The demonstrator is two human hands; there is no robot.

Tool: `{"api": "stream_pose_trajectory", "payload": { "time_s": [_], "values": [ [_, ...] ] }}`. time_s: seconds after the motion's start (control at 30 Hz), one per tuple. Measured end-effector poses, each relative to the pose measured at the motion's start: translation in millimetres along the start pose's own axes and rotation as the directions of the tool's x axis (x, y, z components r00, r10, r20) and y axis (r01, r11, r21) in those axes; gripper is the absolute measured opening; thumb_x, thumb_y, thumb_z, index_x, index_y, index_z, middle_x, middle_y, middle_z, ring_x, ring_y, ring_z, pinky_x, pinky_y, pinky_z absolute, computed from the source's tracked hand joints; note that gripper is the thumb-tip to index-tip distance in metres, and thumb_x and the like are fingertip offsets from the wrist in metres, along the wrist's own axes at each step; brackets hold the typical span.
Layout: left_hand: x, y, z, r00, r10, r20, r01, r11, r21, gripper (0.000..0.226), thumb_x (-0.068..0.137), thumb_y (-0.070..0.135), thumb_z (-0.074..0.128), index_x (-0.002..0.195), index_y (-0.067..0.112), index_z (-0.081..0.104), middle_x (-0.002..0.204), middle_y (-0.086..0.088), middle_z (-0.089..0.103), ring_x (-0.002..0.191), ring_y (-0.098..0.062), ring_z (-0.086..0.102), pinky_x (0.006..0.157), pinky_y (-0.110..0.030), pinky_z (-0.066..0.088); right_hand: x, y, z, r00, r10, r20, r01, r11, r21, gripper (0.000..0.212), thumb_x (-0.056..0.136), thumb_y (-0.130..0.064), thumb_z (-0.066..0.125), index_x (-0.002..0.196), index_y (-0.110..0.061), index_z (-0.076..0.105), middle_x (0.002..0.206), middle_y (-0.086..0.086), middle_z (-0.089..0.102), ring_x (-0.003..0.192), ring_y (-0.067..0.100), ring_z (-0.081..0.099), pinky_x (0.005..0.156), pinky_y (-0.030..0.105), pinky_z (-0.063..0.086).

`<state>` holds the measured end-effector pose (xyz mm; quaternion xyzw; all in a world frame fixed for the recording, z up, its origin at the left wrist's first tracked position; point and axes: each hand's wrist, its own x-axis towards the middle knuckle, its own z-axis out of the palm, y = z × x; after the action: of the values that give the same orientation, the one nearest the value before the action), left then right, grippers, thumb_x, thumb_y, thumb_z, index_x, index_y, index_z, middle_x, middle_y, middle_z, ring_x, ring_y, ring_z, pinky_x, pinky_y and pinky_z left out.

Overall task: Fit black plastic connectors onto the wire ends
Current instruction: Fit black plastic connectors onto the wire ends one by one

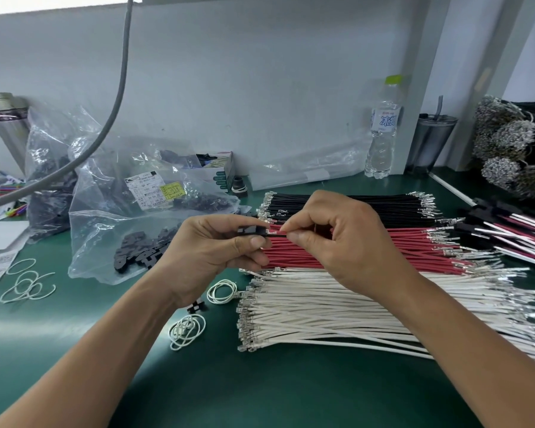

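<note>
My left hand (pixel 217 251) pinches a black plastic connector (pixel 250 230) between thumb and fingers above the green mat. Close beside it, my right hand (pixel 337 239) pinches a black wire (pixel 277 233) whose tip meets the connector's right side. Beneath and behind the hands lie three rows of cut wires with metal terminals: black wires (pixel 368 208) farthest, red wires (pixel 383 245) in the middle, white wires (pixel 337 310) nearest. A loose black connector (pixel 196 306) lies on the mat by my left wrist.
Clear bags of black connectors (pixel 142 251) lie at the left. Wires fitted with connectors (pixel 513 230) are piled at the right, with bundled wires (pixel 507 143) behind. A water bottle (pixel 382 128) and a metal cup (pixel 430 143) stand by the wall. White rubber bands (pixel 187 332) dot the mat.
</note>
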<state>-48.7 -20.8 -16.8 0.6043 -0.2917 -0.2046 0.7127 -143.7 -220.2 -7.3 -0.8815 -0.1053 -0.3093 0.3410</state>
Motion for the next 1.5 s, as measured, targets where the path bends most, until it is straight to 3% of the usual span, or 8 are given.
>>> {"api": "stream_pose_trajectory", "payload": {
  "time_s": [0.23, 0.43, 0.8, 0.9, 0.97, 1.03, 1.17, 1.5],
  "values": [
    [-0.6, -0.7, -1.7, 0.998, 0.06, 0.006, -0.06, 0.994, 0.087, 0.033, 0.067, 0.015, 0.083, 0.099, 0.009, 0.083, 0.086, -0.026, 0.076, 0.068, -0.026, 0.076, 0.065, -0.03, 0.063, -2.3, -3.4, 1.6, 0.997, -0.076, -0.03, 0.073, 0.993, -0.092, 0.007, 0.089, -0.015, 0.075, 0.092, -0.02, 0.079, 0.082, -0.017, 0.057, 0.076, 0.007, 0.059, 0.069, 0.027, 0.049],
    [0.3, -4.0, 4.0, 0.994, 0.106, -0.02, -0.102, 0.985, 0.14, 0.029, 0.069, 0.019, 0.082, 0.096, 0.008, 0.083, 0.081, -0.024, 0.076, 0.064, -0.027, 0.075, 0.064, -0.031, 0.064, -3.4, -2.6, 11.8, 0.999, 0.029, -0.024, -0.029, 1.0, -0.009, 0.008, 0.089, -0.016, 0.074, 0.09, -0.023, 0.077, 0.084, -0.014, 0.063, 0.083, 0.004, 0.061, 0.074, 0.016, 0.046],
    [1.4, -6.2, 2.1, 0.993, 0.122, -0.005, -0.116, 0.954, 0.277, 0.027, 0.078, 0.019, 0.079, 0.103, 0.009, 0.081, 0.084, -0.018, 0.078, 0.065, -0.028, 0.075, 0.055, -0.028, 0.06, -4.1, -2.0, 9.6, 0.999, -0.009, -0.039, 0.005, 0.995, -0.099, 0.01, 0.089, -0.023, 0.074, 0.08, -0.019, 0.071, 0.078, -0.013, 0.06, 0.075, 0.007, 0.057, 0.07, 0.03, 0.047],
    [5.3, -8.6, 4.4, 0.994, 0.113, -0.011, -0.104, 0.946, 0.308, 0.029, 0.078, 0.022, 0.079, 0.104, 0.01, 0.081, 0.083, -0.013, 0.079, 0.062, -0.024, 0.074, 0.049, -0.027, 0.054, -2.1, -1.5, -4.5, 0.999, 0.031, -0.015, -0.034, 0.958, -0.285, 0.009, 0.089, -0.038, 0.071, 0.085, -0.03, 0.072, 0.083, -0.016, 0.062, 0.082, 0.004, 0.057, 0.073, 0.036, 0.049],
    [7.2, -11.3, 4.7, 0.993, 0.11, -0.035, -0.095, 0.95, 0.297, 0.027, 0.078, 0.022, 0.079, 0.103, 0.011, 0.081, 0.082, -0.012, 0.079, 0.059, -0.022, 0.072, 0.046, -0.026, 0.051, -2.1, -7.9, -11.3, 0.997, -0.069, -0.042, 0.043, 0.894, -0.447, 0.008, 0.087, -0.037, 0.073, 0.09, -0.03, 0.072, 0.087, -0.016, 0.059, 0.087, 0.006, 0.052, 0.07, 0.034, 0.048],
    [7.6, -14.7, 2.5, 0.992, 0.107, -0.072, -0.081, 0.951, 0.3, 0.024, 0.079, 0.022, 0.08, 0.102, 0.013, 0.082, 0.081, -0.013, 0.078, 0.058, -0.022, 0.07, 0.045, -0.027, 0.049, -5.1, -18.5, -13.5, 0.993, -0.117, 0.025, 0.115, 0.87, -0.48, 0.011, 0.084, -0.042, 0.073, 0.09, -0.033, 0.07, 0.089, -0.017, 0.055, 0.086, 0.005, 0.051, 0.068, 0.029, 0.045],
    [8.9, -21.0, 0.3, 0.986, 0.103, -0.134, -0.059, 0.952, 0.3, 0.014, 0.084, 0.013, 0.081, 0.097, 0.016, 0.082, 0.078, -0.012, 0.078, 0.055, -0.02, 0.069, 0.044, -0.026, 0.048, -22.2, -27.3, 4.1, 0.914, 0.13, 0.384, 0.054, 0.9, -0.433, 0.027, 0.079, -0.062, 0.068, 0.093, -0.038, 0.07, 0.088, -0.023, 0.056, 0.083, -0.003, 0.052, 0.07, 0.027, 0.039],
    [9.5, -24.3, -1.3, 0.99, 0.084, -0.115, -0.048, 0.957, 0.286, 0.015, 0.084, 0.019, 0.083, 0.098, 0.023, 0.082, 0.083, -0.009, 0.079, 0.058, -0.019, 0.069, 0.046, -0.025, 0.052, -16.4, -17.8, 8.8, 0.903, 0.234, 0.359, -0.089, 0.922, -0.377, 0.008, 0.088, -0.038, 0.066, 0.081, -0.036, 0.068, 0.084, -0.027, 0.062, 0.084, -0.008, 0.056, 0.073, 0.021, 0.041]
  ]
}}
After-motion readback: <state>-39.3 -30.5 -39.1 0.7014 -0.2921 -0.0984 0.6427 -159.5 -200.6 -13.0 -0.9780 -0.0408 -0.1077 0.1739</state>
